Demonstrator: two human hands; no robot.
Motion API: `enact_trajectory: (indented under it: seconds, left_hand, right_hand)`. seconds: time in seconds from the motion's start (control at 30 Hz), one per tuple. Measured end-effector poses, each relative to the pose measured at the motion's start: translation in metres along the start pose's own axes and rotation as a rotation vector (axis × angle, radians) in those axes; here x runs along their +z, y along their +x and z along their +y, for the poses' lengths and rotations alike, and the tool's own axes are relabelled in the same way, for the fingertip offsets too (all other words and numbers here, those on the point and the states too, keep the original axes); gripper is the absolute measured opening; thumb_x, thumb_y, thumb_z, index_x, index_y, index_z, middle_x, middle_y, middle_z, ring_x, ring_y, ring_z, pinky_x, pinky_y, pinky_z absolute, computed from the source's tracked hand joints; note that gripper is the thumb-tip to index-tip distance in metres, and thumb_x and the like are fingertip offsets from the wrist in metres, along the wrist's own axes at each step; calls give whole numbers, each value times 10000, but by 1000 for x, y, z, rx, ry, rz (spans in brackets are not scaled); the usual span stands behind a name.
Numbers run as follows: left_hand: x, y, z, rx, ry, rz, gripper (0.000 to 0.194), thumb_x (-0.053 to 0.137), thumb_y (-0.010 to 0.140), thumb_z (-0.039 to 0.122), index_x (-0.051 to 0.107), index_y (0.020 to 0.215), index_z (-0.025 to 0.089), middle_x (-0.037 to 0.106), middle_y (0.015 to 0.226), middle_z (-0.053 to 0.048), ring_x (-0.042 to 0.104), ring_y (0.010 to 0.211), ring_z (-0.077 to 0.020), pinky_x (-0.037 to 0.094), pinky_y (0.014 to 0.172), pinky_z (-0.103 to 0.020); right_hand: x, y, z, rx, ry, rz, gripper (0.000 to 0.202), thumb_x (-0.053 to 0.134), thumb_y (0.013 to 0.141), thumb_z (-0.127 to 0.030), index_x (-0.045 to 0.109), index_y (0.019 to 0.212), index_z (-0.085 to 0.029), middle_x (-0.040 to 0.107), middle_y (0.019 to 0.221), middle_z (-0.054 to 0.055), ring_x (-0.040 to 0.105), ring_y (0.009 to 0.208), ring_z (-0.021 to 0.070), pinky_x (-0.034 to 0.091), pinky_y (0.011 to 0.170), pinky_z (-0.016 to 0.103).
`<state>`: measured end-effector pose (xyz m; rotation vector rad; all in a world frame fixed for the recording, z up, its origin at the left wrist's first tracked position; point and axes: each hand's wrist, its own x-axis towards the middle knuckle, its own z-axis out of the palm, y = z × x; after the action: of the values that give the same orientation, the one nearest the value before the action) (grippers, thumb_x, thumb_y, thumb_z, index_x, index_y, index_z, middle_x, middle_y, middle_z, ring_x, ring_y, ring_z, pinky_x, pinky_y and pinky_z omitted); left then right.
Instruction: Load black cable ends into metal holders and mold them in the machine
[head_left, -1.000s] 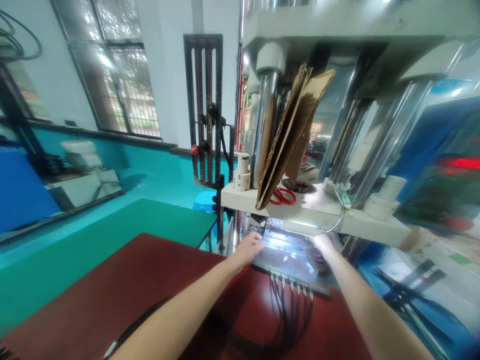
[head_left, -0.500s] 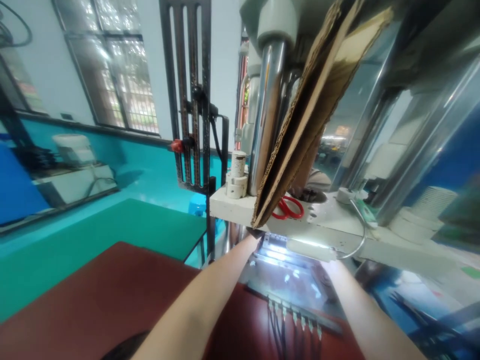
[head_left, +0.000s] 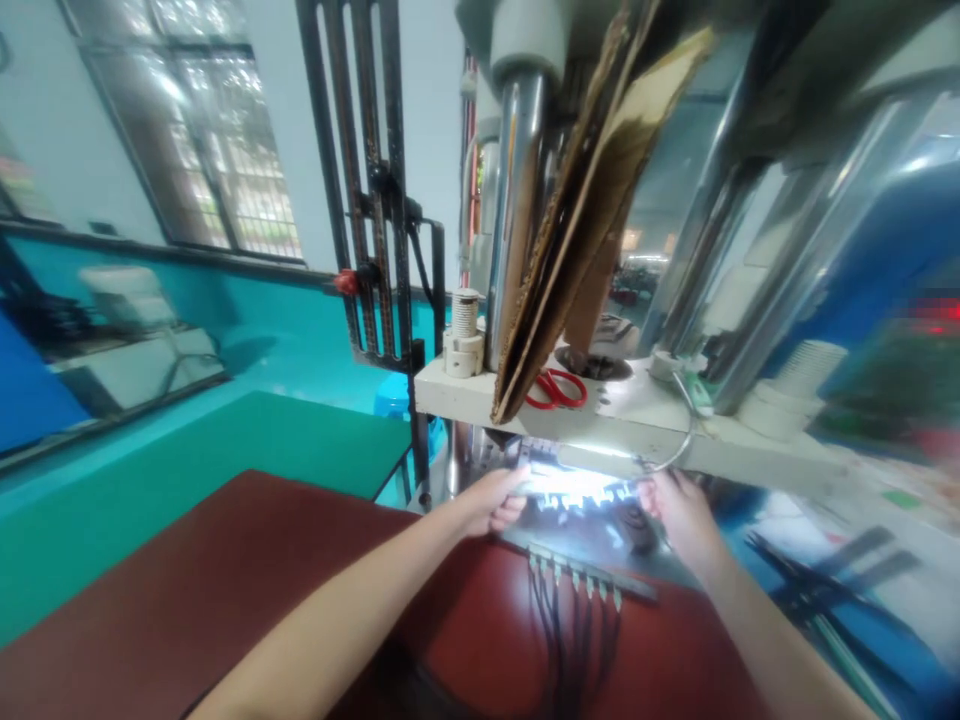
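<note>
A long bar with several small parts along its lower edge (head_left: 581,496) is held level between my hands under the machine's plate, washed out by glare. My left hand (head_left: 501,500) is closed on its left end, fingers curled. Around its right end, my right hand (head_left: 671,500) is closed too. Below the bar lies a metal work surface (head_left: 577,538). At its front edge, a grey strip (head_left: 634,591) holds a row of cable ends (head_left: 576,580), their dark cables running toward me over a red-brown table (head_left: 480,620). The bar's exact kind is unclear.
Above my hands is the thick pale machine plate (head_left: 450,398), with red-handled scissors (head_left: 556,390) and folded cardboard (head_left: 574,240) on it. Steel columns (head_left: 517,200) rise from it. A green table (head_left: 300,440) stands left; dark pliers-like tools (head_left: 810,575) lie right.
Both hands have come out toward me from under the plate, with the bar now visible between them. The camera view has shifted slightly.
</note>
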<state>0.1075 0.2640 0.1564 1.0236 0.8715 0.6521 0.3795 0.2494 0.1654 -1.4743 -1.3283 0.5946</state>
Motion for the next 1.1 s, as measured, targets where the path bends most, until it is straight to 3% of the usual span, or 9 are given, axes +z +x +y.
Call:
enact_trajectory:
  seconds: [0.07,0.13,0.33,0.4,0.57,0.67,0.73,0.87,1.1]
  left_hand:
    - [11,-33,-9,-76,111,-222,451,491,750,596,517,754,146,261,426,103,141,330,-21,60,324,-172]
    - [28,-61,-18,-62,186,-323,444,496,750,589,521,752,145,260,415,104,144,329,-21,69,323,-173]
    - [100,-110,-51,71,173,-206,420,466,767,570,483,689,158,233,383,113,133,322,-27,96,322,-179]
    - [123,-117,-62,102,203,-201,409,474,757,562,481,684,159,254,382,111,144,323,-29,111,324,-176]
    - [177,-128,-83,84,253,-205,395,455,742,565,451,672,176,238,375,116,150,322,-39,110,333,-188]
    - [207,-131,-96,75,276,-215,369,437,756,536,445,669,177,255,398,107,163,346,-44,112,358,-196]
    - [226,-130,-106,105,326,-225,356,412,776,511,447,661,176,257,409,99,188,364,-52,139,380,-202]
    - [255,-121,-121,305,592,-193,343,382,815,440,429,602,175,372,475,53,349,463,-82,249,475,-218]
    - [302,-101,-115,610,1219,-144,295,372,868,411,526,762,183,639,742,-42,594,718,-193,339,614,-263]
  right_hand:
    - [-16,-30,-4,49,197,-26,336,479,778,-518,522,779,-184,552,558,-8,471,464,120,355,434,242]
    - [-34,-60,-11,99,347,-53,329,557,737,-509,538,814,-190,550,560,-14,468,475,120,356,454,241]
    - [-95,-139,-31,183,447,28,344,641,675,-470,584,877,-197,588,683,5,530,632,139,413,578,244]
    - [-116,-161,-27,189,344,44,336,632,670,-475,588,830,-183,606,777,33,551,717,167,431,638,271]
    - [-159,-223,-15,-251,-386,432,276,588,719,-425,571,843,-179,564,803,51,516,765,191,417,704,318]
    - [-168,-257,-20,-448,-643,291,141,557,797,-344,572,806,-204,561,733,13,496,721,157,367,692,287]
    - [-170,-272,-23,-481,-771,194,153,540,825,-327,572,733,-209,557,666,-6,480,690,151,315,686,288]
    - [-181,-289,-17,-460,-873,181,279,470,877,-276,524,618,-187,541,604,-12,456,642,133,258,653,282]
    - [-207,-325,7,-460,-818,505,262,534,836,-203,490,580,-166,449,525,-21,395,556,109,274,600,269]
